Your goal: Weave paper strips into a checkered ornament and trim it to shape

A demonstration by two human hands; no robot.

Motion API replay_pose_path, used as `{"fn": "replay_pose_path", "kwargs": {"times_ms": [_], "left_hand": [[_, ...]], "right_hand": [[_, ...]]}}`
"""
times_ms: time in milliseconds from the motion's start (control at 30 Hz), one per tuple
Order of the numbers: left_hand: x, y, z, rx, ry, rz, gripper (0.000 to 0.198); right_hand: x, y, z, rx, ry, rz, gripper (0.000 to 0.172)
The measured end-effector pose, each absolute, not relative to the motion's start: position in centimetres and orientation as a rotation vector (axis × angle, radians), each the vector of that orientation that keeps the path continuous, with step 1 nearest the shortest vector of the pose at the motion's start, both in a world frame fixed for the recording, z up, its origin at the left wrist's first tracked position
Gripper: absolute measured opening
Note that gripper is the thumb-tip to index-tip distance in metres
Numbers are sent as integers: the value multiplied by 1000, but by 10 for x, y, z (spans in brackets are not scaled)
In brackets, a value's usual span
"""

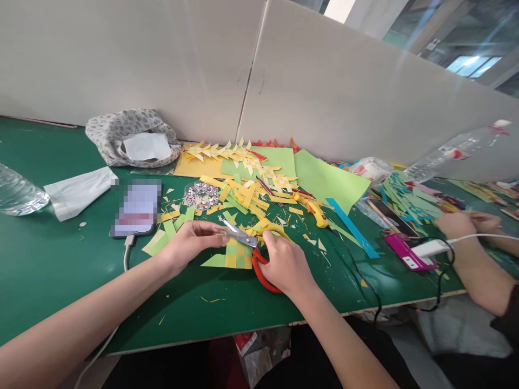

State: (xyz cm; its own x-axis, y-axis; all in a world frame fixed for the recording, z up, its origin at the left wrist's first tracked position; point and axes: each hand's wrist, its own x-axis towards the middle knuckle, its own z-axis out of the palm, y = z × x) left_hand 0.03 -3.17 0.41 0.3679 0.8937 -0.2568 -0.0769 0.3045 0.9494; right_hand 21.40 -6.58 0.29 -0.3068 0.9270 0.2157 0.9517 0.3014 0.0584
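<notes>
On the green table (pixel 194 319), near its front edge, we have the checkered woven paper piece (pixel 238 256) between our hands. Our right hand (pixel 286 259) grasps the red-handled scissors (pixel 252 242), fingers curled around the handles; the blades point left, parted, at the upper part of the piece. Our left hand (pixel 190 246) has thumb and forefinger brought close together beside the blades; we cannot tell whether they pinch a strip end.

Status, as we judge it: the weave of this piece is formed, with yellow and green squares interlaced, but trimming looks incomplete, since a long pointed green tail (pixel 214 261) appears to project from its left side. Behind it, a yellow-and-green woven chain (pixel 278 178) with pointed tips lies assembled, apparently further along. Loose paper strips (pixel 247 197) lie unwoven between the two. The yellow glue gun (pixel 314 209) lies right of these strips; neither hand touches it.
</notes>
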Motion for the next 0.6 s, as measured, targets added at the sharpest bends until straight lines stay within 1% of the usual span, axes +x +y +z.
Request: {"fn": "replay_pose_path", "kwargs": {"times_ms": [200,400,500,600], "left_hand": [[-1,-32,3,1033,973,812,12],[0,-29,0,1020,963,824,13],[0,-28,1,979,995,819,18],[0,-28,3,908,1040,786,26]], "right_hand": [[215,-66,0,-1759,-2426,-285,10],[213,-66,0,-1780,-2414,-237,12],[213,-64,0,-1843,-2351,-92,11],[215,-63,5,-1871,-2150,150,14]]}}
